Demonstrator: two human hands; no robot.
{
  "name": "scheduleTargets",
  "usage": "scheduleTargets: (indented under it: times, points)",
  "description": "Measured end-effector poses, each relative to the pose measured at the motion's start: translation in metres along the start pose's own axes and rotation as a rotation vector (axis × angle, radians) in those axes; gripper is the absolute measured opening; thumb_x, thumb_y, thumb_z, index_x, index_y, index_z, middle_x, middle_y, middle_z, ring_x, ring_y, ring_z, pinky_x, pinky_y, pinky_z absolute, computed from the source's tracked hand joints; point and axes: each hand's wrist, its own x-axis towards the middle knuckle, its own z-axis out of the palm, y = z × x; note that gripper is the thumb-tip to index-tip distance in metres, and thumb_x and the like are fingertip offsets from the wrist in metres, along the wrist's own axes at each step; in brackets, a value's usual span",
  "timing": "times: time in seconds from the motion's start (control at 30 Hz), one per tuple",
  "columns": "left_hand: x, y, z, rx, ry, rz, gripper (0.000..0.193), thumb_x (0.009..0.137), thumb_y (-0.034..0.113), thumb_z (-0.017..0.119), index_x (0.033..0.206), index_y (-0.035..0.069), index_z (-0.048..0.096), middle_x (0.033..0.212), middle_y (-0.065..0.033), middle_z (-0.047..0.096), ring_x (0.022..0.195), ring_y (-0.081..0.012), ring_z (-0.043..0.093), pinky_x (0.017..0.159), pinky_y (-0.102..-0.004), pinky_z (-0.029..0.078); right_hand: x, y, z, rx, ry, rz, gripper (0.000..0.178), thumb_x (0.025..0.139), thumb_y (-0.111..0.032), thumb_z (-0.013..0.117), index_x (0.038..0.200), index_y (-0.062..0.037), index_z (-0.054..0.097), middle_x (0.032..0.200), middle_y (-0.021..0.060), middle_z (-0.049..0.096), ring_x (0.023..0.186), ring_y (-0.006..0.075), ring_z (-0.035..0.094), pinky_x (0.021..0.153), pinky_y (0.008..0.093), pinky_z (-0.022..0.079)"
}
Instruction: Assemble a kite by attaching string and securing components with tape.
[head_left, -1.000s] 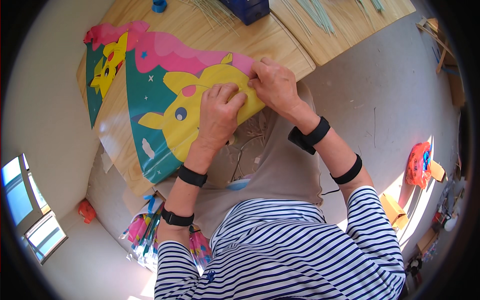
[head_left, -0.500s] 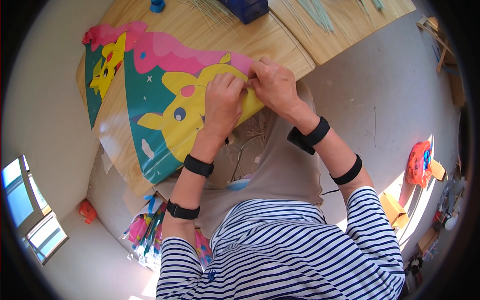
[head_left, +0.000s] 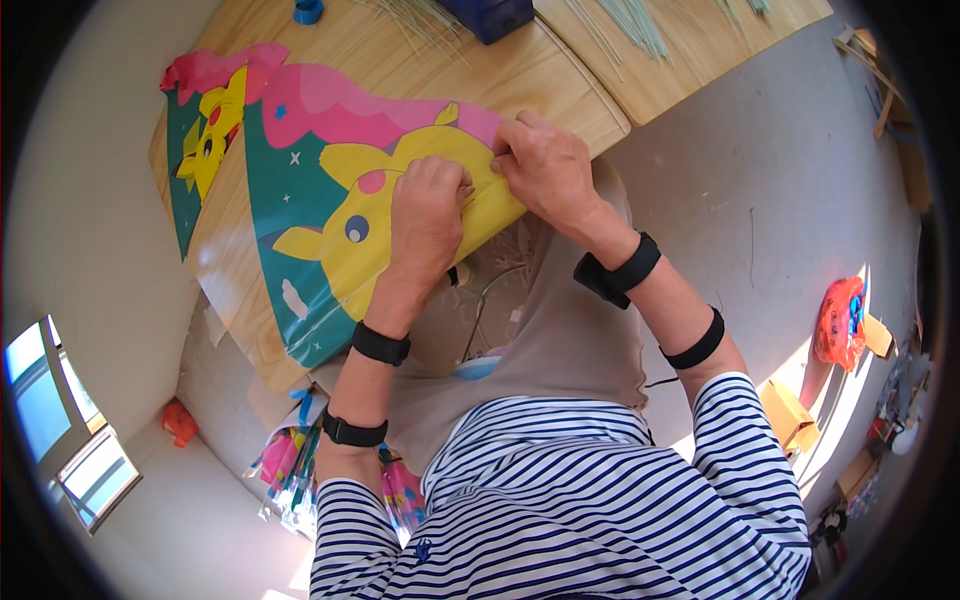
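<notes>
A large printed kite sheet point(head_left: 310, 215), teal and pink with a yellow cartoon animal, lies across the table corner. Its near edge hangs out over my lap. My right hand point(head_left: 548, 170) pinches the sheet at its right-hand edge, thumb and forefinger together. Close to it, my left hand point(head_left: 428, 220) rests over the yellow part with its fingers curled on the sheet near the same edge; the palm side is hidden. A narrow gap separates the two hands. Farther left, a second part with the same print point(head_left: 208, 135) lies folded or bunched on the tabletop.
The wooden table point(head_left: 540, 85) holds a blue bin point(head_left: 490, 20), a blue tape ring point(head_left: 308, 11) and bundles of thin pale rods point(head_left: 635, 28). Colourful plastic-wrapped pieces point(head_left: 290, 455) sit low on my left. A red bag point(head_left: 840, 325) and cardboard point(head_left: 790, 418) lie on the floor at right.
My left hand has slid left and slightly down along the sheet, away from my right hand. My right hand stays almost in place, still pinching the edge.
</notes>
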Motion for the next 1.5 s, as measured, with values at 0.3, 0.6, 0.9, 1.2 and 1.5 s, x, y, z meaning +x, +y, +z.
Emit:
scheduleTargets:
  times: [0.3,0.6,0.9,1.2,1.5]
  points:
    - [0.011,0.008,0.011,0.031,-0.002,0.074,0.010,0.080,0.000,0.066,0.086,0.005,0.061,0.085,-0.0110,0.057,0.086,-0.0333,0.056,0.075,-0.0437,0.043,0.001,-0.001,0.000,-0.026,0.020,-0.032,0.014,0.076,-0.013,0.075,0.085,-0.0066,0.067,0.087,0.0128,0.065,0.081,0.0359,0.067,0.067,0.0457,0.054]
    - [0.010,0.006,0.005,0.039,-0.087,0.087,0.011,0.079,-0.001,0.063,0.086,0.006,0.056,0.083,-0.0112,0.054,0.086,-0.0333,0.055,0.075,-0.0431,0.041,0.000,0.001,0.000,-0.008,0.014,-0.023,0.013,0.076,-0.013,0.076,0.085,-0.0069,0.067,0.087,0.0125,0.065,0.081,0.0353,0.067,0.068,0.0457,0.054]
    - [-0.002,0.003,-0.003,-0.077,-0.069,0.028,0.013,0.080,-0.004,0.063,0.087,0.002,0.054,0.084,-0.0143,0.054,0.085,-0.0357,0.053,0.075,-0.0442,0.043,-0.001,0.000,0.000,0.003,0.003,-0.021,0.014,0.076,-0.012,0.077,0.086,-0.0074,0.067,0.088,0.0122,0.065,0.082,0.0348,0.067,0.069,0.0449,0.054]
    - [-0.017,-0.001,-0.007,-0.197,-0.014,-0.107,0.012,0.086,-0.007,0.062,0.093,0.001,0.056,0.086,-0.0125,0.052,0.082,-0.0291,0.054,0.074,-0.0359,0.046,-0.002,-0.001,0.000,0.011,0.016,0.002,0.011,0.079,-0.013,0.073,0.088,-0.0095,0.068,0.087,0.0086,0.066,0.082,0.0333,0.067,0.071,0.0434,0.054]
    - [-0.034,0.008,-0.017,-0.325,0.166,-0.360,0.011,0.085,-0.005,0.065,0.095,0.001,0.064,0.088,-0.0133,0.062,0.083,-0.0306,0.062,0.073,-0.0383,0.049,-0.002,-0.003,-0.001,-0.004,0.005,0.000,0.015,0.077,-0.013,0.077,0.089,-0.0085,0.068,0.091,0.0104,0.066,0.085,0.0345,0.068,0.073,0.0450,0.054]
